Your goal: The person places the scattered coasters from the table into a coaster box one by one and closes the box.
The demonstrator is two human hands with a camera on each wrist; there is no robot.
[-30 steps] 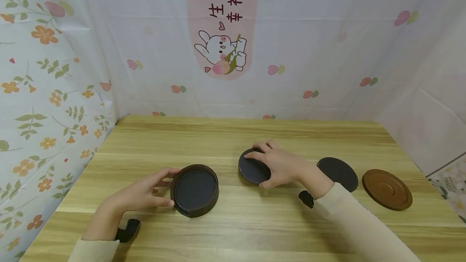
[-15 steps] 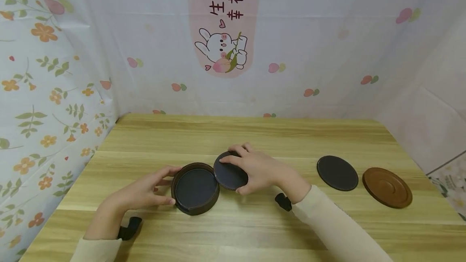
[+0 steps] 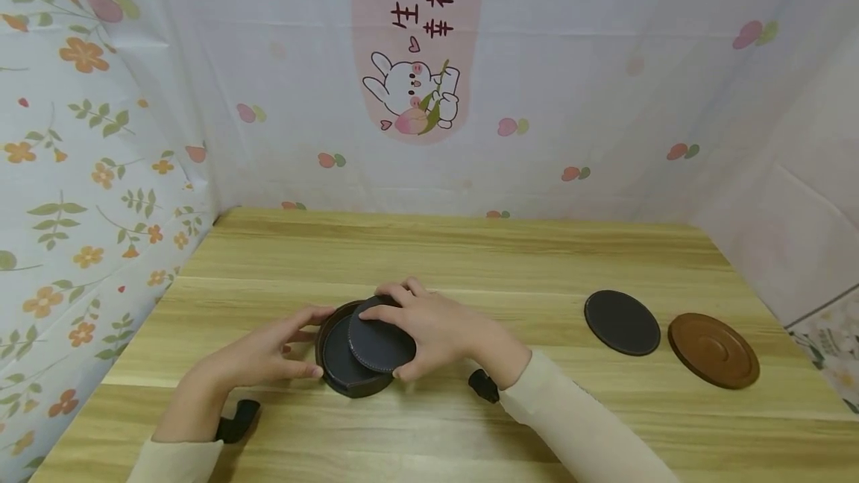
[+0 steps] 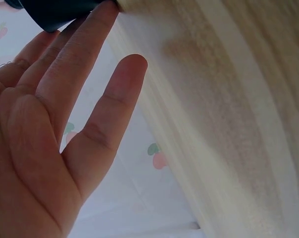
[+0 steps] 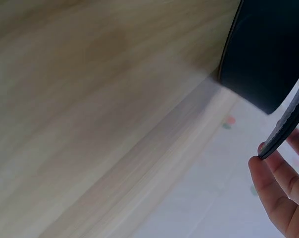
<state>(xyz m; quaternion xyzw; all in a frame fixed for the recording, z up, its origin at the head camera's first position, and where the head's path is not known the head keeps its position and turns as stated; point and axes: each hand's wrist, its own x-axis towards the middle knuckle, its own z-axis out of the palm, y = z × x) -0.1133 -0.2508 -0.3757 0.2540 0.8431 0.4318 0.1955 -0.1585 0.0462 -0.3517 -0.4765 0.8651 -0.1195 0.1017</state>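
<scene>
A round dark coaster [image 3: 381, 341] with pale edge stitching is held by its edge between the thumb and fingers of my right hand [image 3: 439, 328]. It hangs tilted over the right part of a round, low-walled dark coaster holder [image 3: 338, 364], covering some of the opening. In the right wrist view a gap shows between the coaster [image 5: 288, 121] and the holder's outer wall [image 5: 263, 54]. My left hand [image 3: 265, 355] rests against the holder's left side, thumb and fingers spread. Its fingers look nearly straight in the left wrist view, touching the holder [image 4: 60, 12].
Farther right on the wooden table [image 3: 496, 259] lie another dark round coaster [image 3: 622, 322] and a brown round lid-like disc [image 3: 713, 349] with a raised ring. Black wrist devices [image 3: 238, 421] show under both wrists. Printed cloth [image 3: 282, 80] hangs behind and at the sides.
My right hand has carried the coaster leftward from the middle of the table, past the holder's right rim, to over its opening. The left hand and holder have stayed in place.
</scene>
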